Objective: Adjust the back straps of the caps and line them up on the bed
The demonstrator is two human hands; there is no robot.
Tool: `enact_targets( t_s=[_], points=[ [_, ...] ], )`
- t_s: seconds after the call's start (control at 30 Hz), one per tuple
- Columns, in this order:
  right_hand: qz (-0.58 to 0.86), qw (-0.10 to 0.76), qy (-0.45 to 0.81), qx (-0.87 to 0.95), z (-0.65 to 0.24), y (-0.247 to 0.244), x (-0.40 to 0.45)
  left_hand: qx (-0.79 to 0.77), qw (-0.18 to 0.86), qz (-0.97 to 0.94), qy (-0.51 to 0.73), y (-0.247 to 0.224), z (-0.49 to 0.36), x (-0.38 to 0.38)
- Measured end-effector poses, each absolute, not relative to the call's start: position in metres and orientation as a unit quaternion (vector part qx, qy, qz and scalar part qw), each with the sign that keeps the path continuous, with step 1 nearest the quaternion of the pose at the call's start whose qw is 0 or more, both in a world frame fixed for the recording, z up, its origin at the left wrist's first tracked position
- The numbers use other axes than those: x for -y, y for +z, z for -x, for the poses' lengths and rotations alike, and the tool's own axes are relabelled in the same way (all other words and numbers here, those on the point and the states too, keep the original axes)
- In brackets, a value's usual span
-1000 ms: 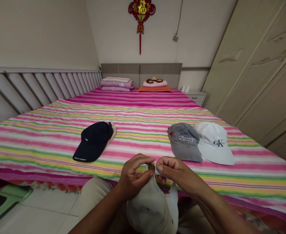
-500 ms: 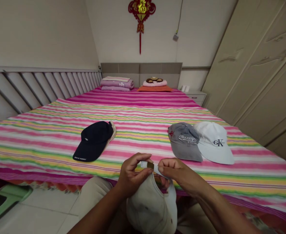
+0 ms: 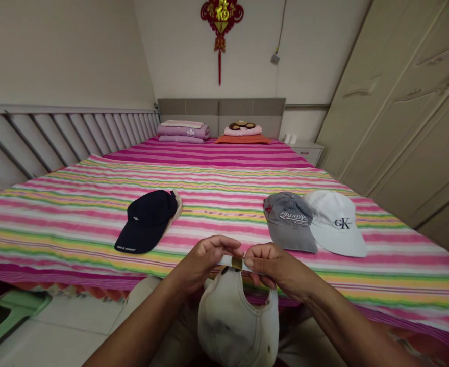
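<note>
Close to my body hangs a pale, off-white baseball cap (image 3: 232,321), its back opening turned up. Its white adjustment strap (image 3: 225,260) runs through a brass-coloured buckle (image 3: 237,263) between my hands. My left hand (image 3: 205,260) grips the strap's left end, fingers curled over the buckle. On the other side, my right hand (image 3: 272,262) pinches the strap just right of the buckle. A dark navy cap (image 3: 148,219) lies on the bed at left, over a beige one partly hidden. At right are a grey cap (image 3: 290,221) and a white cap (image 3: 337,224) with black lettering.
A striped sheet (image 3: 217,183) covers the bed. Folded bedding (image 3: 184,131) and a pink pile (image 3: 243,131) sit by the headboard (image 3: 194,107). A green stool (image 3: 14,316) stands on the floor at lower left; a wardrobe (image 3: 408,117) lines the right side.
My left hand has shifted left along the strap, its thumb off the buckle. The buckle and strap are more level, and the cap's back opening faces me more fully.
</note>
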State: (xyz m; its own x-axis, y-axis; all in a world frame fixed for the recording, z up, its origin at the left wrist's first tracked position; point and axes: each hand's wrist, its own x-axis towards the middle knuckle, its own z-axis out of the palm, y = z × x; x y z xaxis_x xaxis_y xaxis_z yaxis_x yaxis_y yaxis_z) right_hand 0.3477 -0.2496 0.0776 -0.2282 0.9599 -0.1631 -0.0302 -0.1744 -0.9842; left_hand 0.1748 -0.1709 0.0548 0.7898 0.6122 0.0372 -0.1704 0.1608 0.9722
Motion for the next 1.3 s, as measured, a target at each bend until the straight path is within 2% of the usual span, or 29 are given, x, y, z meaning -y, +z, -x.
enact_targets(
  t_s=[0.17, 0.43, 0.87, 1.03, 1.23, 1.3],
  points=[
    [0.462, 0.410, 0.615, 0.491, -0.349, 0.077, 0.248, -0.214, 0.723, -0.630, 0.183, 0.064, -0.177, 0.160],
    [0.482, 0.380, 0.617, 0.492, -0.352, 0.081, 0.248, -0.243, 0.768, -0.589, 0.065, 0.068, -0.186, 0.157],
    [0.486, 0.437, 0.627, 0.424, -0.351, 0.070, 0.247, -0.270, 0.712, -0.607, 0.227, 0.058, -0.183, 0.180],
    [0.481, 0.449, 0.628, 0.415, -0.346, 0.070, 0.247, -0.270, 0.728, -0.584, 0.236, 0.053, -0.185, 0.181],
    [0.475, 0.455, 0.631, 0.411, -0.346, 0.071, 0.247, -0.287, 0.683, -0.631, 0.230, 0.056, -0.183, 0.180],
    [0.479, 0.452, 0.631, 0.411, -0.347, 0.071, 0.248, -0.268, 0.704, -0.621, 0.217, 0.059, -0.182, 0.177]
  ],
)
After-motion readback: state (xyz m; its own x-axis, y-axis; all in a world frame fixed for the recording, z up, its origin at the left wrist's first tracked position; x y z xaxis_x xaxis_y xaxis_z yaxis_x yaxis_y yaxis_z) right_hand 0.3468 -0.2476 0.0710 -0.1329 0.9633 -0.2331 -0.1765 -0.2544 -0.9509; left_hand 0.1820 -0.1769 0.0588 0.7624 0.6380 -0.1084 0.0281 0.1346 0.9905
